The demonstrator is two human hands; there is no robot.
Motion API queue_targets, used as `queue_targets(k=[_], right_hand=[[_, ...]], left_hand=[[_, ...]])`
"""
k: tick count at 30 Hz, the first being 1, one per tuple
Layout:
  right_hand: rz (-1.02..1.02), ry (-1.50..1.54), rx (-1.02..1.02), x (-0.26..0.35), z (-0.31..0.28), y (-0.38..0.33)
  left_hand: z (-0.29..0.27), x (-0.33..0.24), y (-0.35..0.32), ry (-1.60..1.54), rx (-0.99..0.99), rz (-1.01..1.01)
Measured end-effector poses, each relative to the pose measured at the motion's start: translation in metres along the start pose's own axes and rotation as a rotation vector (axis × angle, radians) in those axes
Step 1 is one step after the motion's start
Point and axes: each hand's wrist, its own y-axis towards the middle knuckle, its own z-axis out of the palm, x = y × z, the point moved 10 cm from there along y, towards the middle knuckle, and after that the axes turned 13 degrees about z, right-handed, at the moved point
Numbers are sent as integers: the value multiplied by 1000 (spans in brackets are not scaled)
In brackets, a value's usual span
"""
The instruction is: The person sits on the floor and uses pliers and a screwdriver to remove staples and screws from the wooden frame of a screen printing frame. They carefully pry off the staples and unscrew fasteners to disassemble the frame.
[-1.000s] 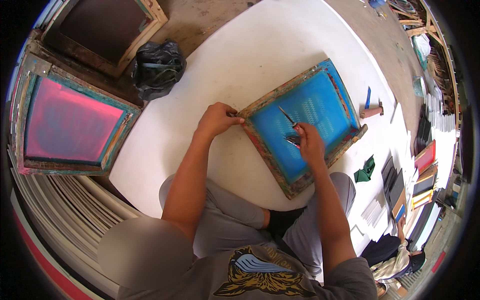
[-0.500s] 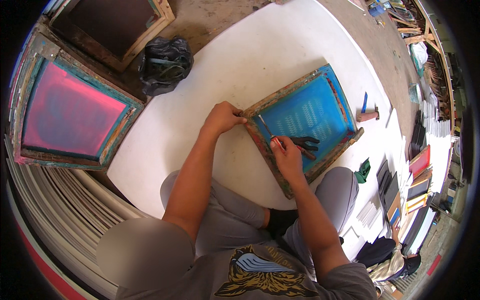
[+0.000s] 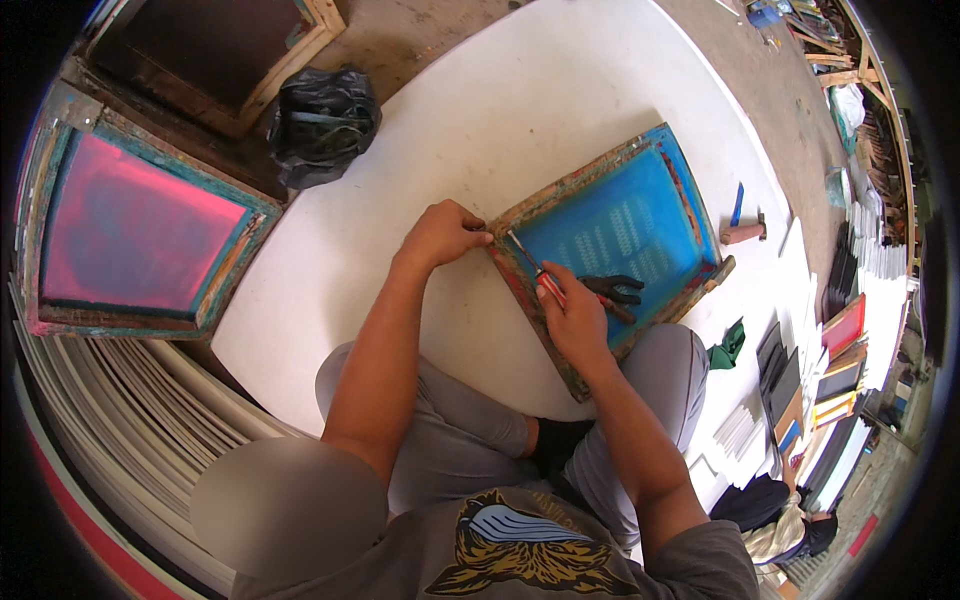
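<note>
A screen-printing frame [image 3: 556, 352] with worn, paint-stained wooden sides and blue mesh [image 3: 610, 225] lies tilted across a white board, close to my knees. My left hand [image 3: 445, 238] is closed at its left corner, thumb pressed on the wood; the fingertips are partly hidden. In my right hand [image 3: 577, 322] is a screwdriver [image 3: 545, 283] with a red handle. Its thin shaft points away from me, the tip beside that corner on the inner side. Just right of that hand, pliers [image 3: 618, 288] with black grips lie on the mesh, partly covered.
On the white board [image 3: 480, 130], a hammer [image 3: 742, 233] and a blue-handled tool [image 3: 738, 204] lie right of the frame, with a green cloth [image 3: 727, 345] nearer. A black plastic bag [image 3: 325, 125] and a pink-meshed frame [image 3: 140, 225] stand left. A person [image 3: 775, 515] sits at lower right.
The screwdriver tip has shifted slightly left, closer to the frame's corner, along with my right hand. My left hand stays at the corner. The whole view has shifted a little.
</note>
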Motion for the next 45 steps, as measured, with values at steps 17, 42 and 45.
queue_targets(k=[17, 42, 45], right_hand=[[-95, -92, -55, -15, 68, -24], [95, -482, -3, -79, -48, 47], [111, -42, 110, -61, -27, 43]], left_hand=[[-4, -18, -5, 31, 12, -4], [-8, -12, -8, -12, -47, -21], [-8, -11, -7, 3, -48, 0]])
